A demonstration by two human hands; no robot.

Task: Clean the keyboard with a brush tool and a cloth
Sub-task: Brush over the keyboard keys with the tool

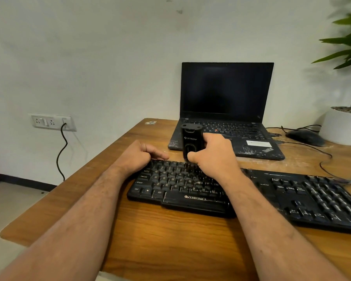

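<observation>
Black brush tool [191,141] is held upright in the right hand [212,156], fingers wrapped round it, bristles down on the keyboard [190,187] top rows. The left hand [139,156], loosely curled, is rested on the keyboard's far left edge, holding nothing. Short strokes along each row are probably best, keyboard kept steady on the worktop [170,240]. No cloth can be seen.

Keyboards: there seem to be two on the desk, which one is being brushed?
The separate black keyboard nearest the person: the right hand holds the brush tool upright on its top rows. The laptop keyboard behind sits untouched.
</observation>
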